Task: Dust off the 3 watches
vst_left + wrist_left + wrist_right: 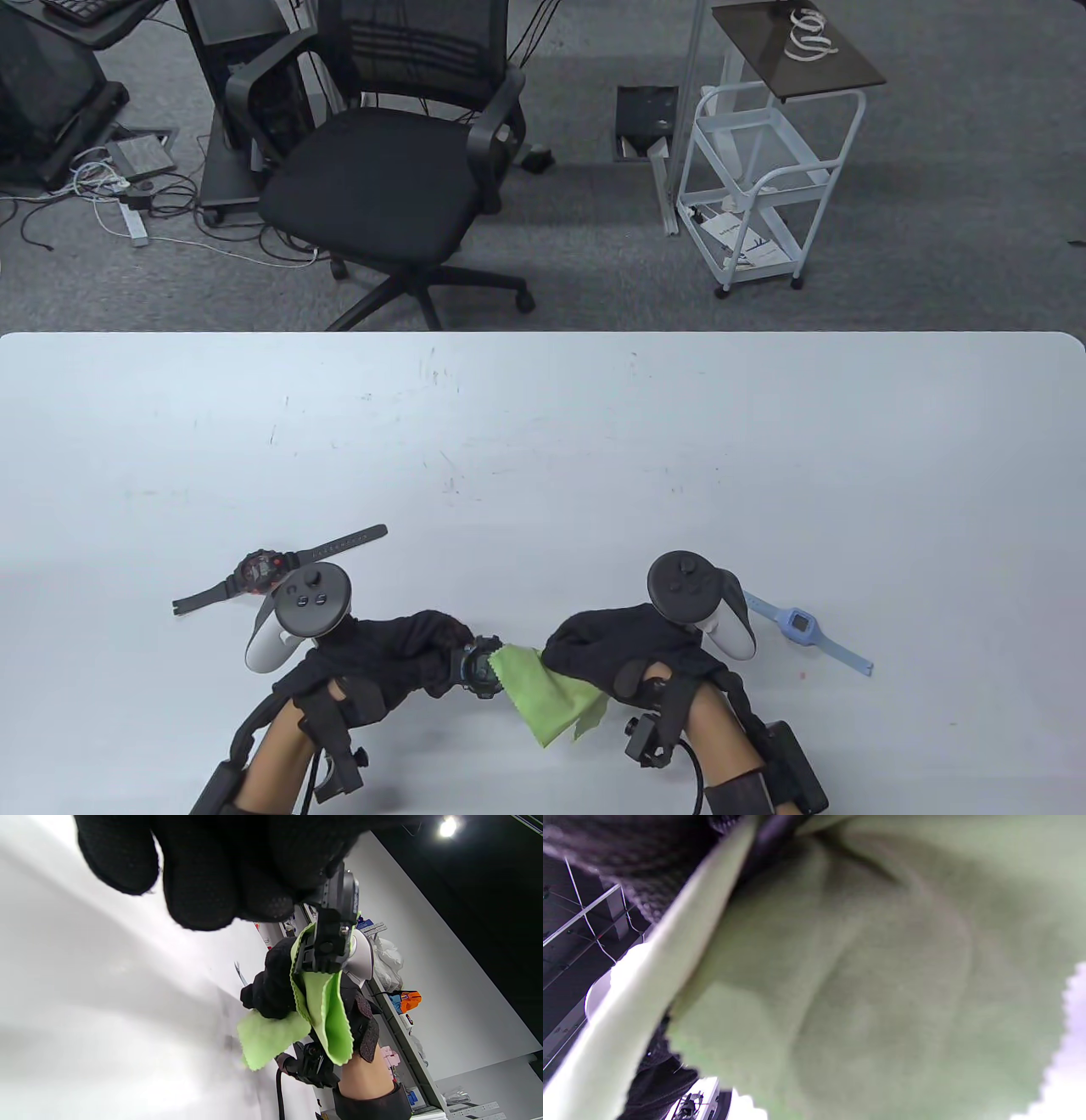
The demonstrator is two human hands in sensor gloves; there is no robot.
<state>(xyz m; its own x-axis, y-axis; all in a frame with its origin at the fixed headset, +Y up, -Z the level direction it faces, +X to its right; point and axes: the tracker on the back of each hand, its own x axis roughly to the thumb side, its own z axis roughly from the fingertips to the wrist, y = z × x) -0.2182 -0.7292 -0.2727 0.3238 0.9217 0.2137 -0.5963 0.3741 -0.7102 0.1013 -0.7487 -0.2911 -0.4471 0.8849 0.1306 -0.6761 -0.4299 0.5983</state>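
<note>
Dusting looks underway on one watch — the left hand (407,658) grips a dark watch (480,667) above the surface (543,441) while the right hand (624,649) pinches a green cloth (547,692) against it — with the red-faced watch (263,570) and blue watch (802,626) lying apart, whether dusted I can't tell.

Office clutter behind the white table (543,407)

Beyond the table's far edge stands a black mesh chair (390,161); right of it a white wire cart (755,187), left of it tangled floor cables (110,195).

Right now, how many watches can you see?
3: a black and red watch lying left on the table, a dark watch held in the left hand, a blue watch lying right.
</note>
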